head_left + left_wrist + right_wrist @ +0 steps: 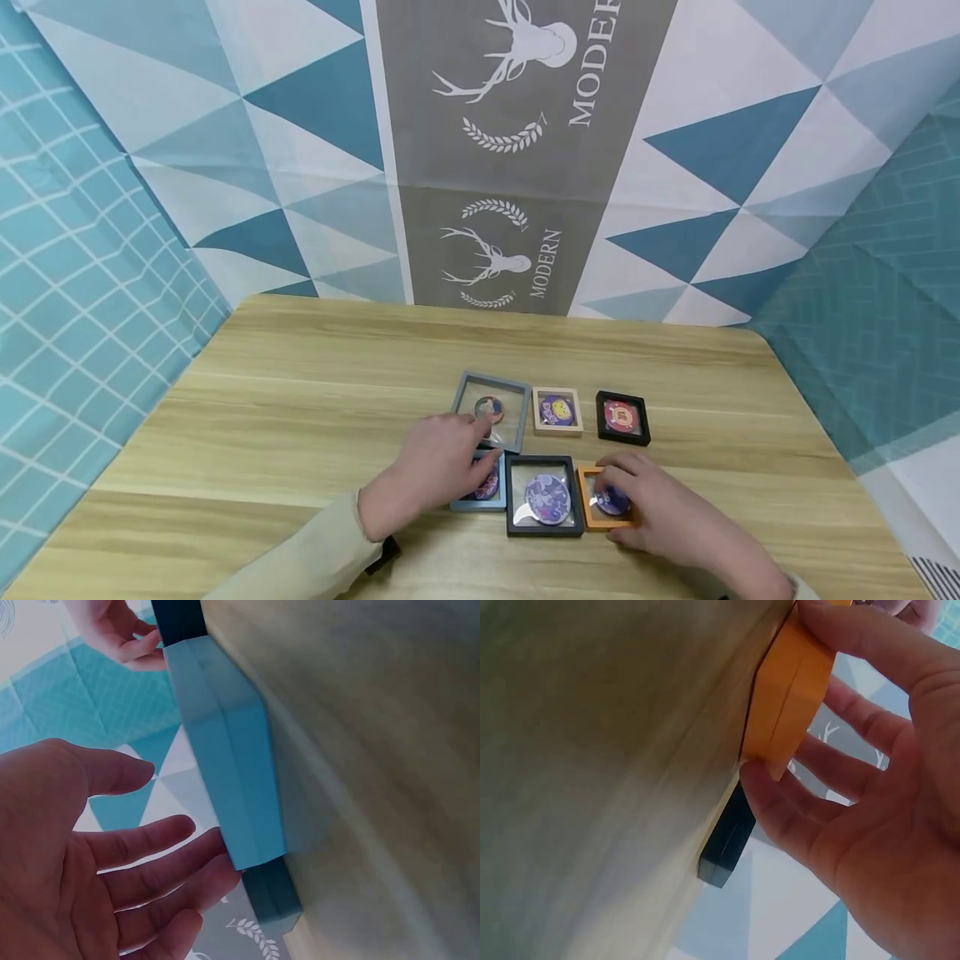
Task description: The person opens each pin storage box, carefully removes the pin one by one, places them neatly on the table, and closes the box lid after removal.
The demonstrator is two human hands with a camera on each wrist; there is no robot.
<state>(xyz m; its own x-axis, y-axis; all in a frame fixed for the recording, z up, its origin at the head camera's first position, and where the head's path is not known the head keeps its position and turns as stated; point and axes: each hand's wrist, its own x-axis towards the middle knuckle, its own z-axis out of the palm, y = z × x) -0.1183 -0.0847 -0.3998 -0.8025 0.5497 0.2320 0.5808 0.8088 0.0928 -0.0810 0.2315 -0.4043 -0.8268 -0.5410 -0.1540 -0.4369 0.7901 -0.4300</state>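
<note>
Right grip (pixel 663 507) holds orange frame (pixel 789 694); backdrop (pixel 495 171) reads "MODERN".

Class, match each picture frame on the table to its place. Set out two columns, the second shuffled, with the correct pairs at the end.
Frames:
1. Grey frame
2. Beige frame
3. Large black frame
4. Orange frame

Places:
A. Middle of the near row
B. In the grip of the right hand
C. Left end of the far row
D. Middle of the far row

Pairs: 1-C, 2-D, 3-A, 4-B
</note>
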